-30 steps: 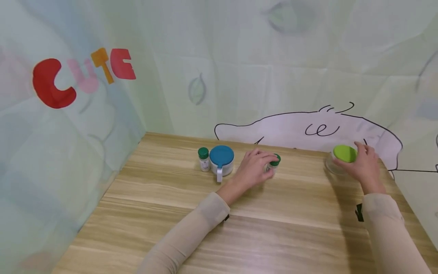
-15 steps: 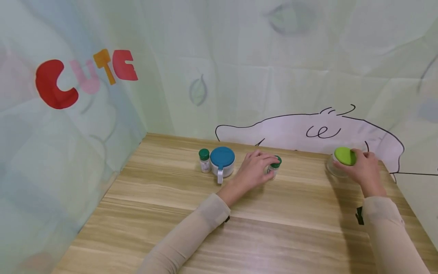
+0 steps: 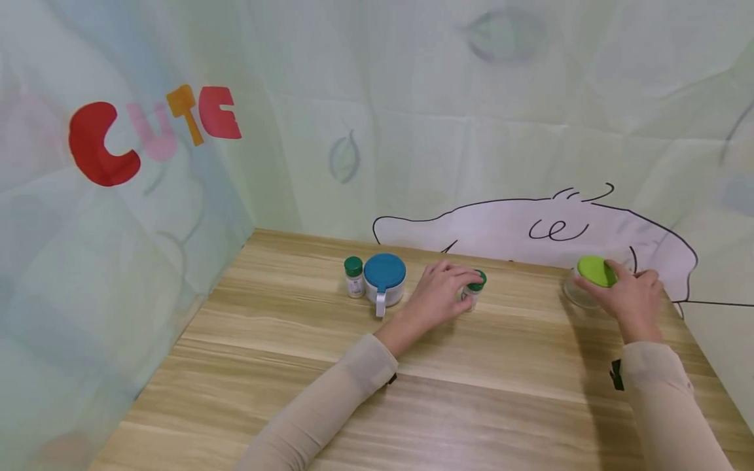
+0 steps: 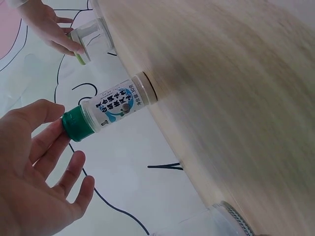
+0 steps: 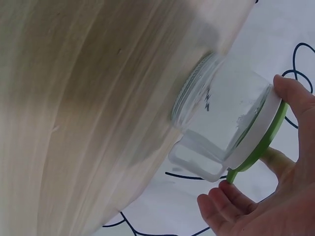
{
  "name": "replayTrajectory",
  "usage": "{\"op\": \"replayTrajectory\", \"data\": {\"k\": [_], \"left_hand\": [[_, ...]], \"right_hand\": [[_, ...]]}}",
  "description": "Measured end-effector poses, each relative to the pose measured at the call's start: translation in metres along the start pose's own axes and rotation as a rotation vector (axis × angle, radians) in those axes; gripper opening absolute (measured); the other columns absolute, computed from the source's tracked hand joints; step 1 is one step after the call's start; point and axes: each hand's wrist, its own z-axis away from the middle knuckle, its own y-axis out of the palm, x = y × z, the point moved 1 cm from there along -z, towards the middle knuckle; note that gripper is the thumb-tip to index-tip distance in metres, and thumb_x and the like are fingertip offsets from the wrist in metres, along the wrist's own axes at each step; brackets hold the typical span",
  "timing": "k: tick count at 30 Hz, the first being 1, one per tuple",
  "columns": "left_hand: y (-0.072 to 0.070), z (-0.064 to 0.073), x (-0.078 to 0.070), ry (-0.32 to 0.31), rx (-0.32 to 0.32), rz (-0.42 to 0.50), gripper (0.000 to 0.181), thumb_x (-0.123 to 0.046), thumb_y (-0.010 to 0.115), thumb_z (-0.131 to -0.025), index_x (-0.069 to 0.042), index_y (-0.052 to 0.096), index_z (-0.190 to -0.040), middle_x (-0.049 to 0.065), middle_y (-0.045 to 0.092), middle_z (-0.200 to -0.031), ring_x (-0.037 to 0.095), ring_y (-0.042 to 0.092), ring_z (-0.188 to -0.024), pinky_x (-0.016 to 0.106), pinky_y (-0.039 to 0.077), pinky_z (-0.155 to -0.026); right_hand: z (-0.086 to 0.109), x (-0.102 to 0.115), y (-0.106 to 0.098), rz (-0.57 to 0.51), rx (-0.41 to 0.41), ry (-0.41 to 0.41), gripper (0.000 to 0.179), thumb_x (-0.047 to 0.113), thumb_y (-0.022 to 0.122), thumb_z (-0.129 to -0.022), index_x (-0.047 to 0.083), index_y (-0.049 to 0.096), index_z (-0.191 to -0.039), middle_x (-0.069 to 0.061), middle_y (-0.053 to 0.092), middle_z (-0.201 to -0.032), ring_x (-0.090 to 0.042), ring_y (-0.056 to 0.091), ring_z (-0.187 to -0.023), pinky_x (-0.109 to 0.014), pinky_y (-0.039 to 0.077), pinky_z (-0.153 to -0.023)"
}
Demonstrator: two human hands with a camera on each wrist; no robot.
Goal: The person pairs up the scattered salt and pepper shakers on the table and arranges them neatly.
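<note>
My left hand point(image 3: 437, 294) pinches the green cap of a small spice bottle point(image 4: 115, 105) between thumb and fingers. The bottle stands upright on the table, its white label printed with blue and dark characters. At the right, my right hand point(image 3: 631, 297) grips the green-and-white lid point(image 5: 261, 135) of a clear glass jar point(image 5: 221, 103), the thumb and a finger at opposite sides of the rim. This jar has a clear side handle and its base is on the table. In the right wrist view the other fingers are loosely bent below the lid.
Left of my left hand stand a second green-capped spice bottle point(image 3: 355, 278) and a jar with a blue lid point(image 3: 385, 271), side by side. Printed cloth walls point(image 3: 306, 131) border the wooden table point(image 3: 471, 405) behind and at the left.
The right hand's fingers have come down from a raised pose onto the green lid. My left hand stays at the spice bottle's cap. The head view has shifted slightly.
</note>
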Motion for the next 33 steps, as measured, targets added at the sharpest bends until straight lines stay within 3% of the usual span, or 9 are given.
{"op": "replayTrajectory", "data": {"k": [13, 26, 33], "left_hand": [[-0.0002, 0.0020, -0.0004, -0.009, 0.002, 0.002, 0.039, -0.030, 0.072, -0.101, -0.027, 0.070, -0.140, -0.009, 0.064, -0.149, 0.017, 0.056, -0.126, 0.040, 0.044, -0.108], [-0.0009, 0.0030, -0.0023, -0.015, 0.006, -0.002, 0.040, -0.030, 0.072, -0.102, -0.027, 0.069, -0.142, -0.010, 0.063, -0.150, 0.016, 0.056, -0.123, 0.038, 0.045, -0.104], [-0.0014, 0.0027, -0.0021, -0.019, 0.008, -0.008, 0.041, -0.031, 0.072, -0.102, -0.028, 0.069, -0.142, -0.011, 0.063, -0.150, 0.016, 0.056, -0.123, 0.038, 0.045, -0.105]], "right_hand": [[-0.0029, 0.0062, 0.0068, 0.033, -0.039, 0.042, 0.115, 0.081, 0.058, -0.090, -0.001, 0.027, -0.163, -0.050, 0.030, -0.132, -0.059, 0.029, -0.117, -0.067, 0.030, -0.090], [-0.0046, 0.0095, 0.0060, 0.024, -0.035, 0.085, 0.110, 0.075, 0.063, -0.091, -0.001, 0.028, -0.163, -0.055, 0.031, -0.137, -0.064, 0.029, -0.127, -0.069, 0.033, -0.093], [-0.0065, 0.0086, 0.0075, -0.020, -0.059, 0.099, 0.108, 0.070, 0.068, -0.091, 0.001, 0.027, -0.164, -0.050, 0.034, -0.138, -0.060, 0.032, -0.125, -0.066, 0.035, -0.092]]}}
